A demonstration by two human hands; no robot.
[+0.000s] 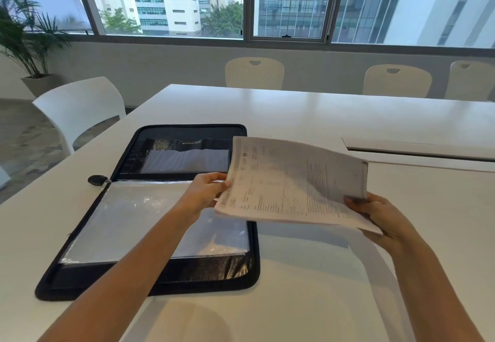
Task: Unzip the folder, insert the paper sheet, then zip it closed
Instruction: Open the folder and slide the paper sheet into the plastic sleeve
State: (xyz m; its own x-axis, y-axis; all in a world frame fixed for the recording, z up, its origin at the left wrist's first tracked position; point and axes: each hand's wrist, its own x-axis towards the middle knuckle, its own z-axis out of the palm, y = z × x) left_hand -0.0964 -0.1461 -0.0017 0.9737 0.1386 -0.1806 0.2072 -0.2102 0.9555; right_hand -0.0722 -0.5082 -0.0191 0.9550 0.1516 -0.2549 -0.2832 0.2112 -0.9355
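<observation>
Two bare forearms reach in from the bottom edge & both hands hold the paper sheets (292, 181) up off the tabletop (321, 274). The left hand (206, 191) pinches the stack's left edge, thumb on top, fingers curled underneath. The right hand (380, 213) grips the near right corner the same way, thumb across the top page. The stack is printed, several pages thick & held tilted, w/ its left part hanging over the right edge of the folder (253, 261). The black folder lies unzipped and spread flat on the left of the tabletop, hinge running left-right. Its near half carries clear plastic sleeves (134, 221), partly crossed by the left forearm. The far half has a dark pocket w/ a pale sheet (184, 161) tucked in. A small black tab (97, 180) sticks out at the folder's left side by the hinge. Further right, a long slot w/ a raised flap (417, 151) is set into the tabletop. Beyond: a white chair (80, 111) at the left side, three cream chairs (254, 74) along the far side, a potted palm (24, 33) in the left corner, & wide windows (171, 1) showing office blocks.
</observation>
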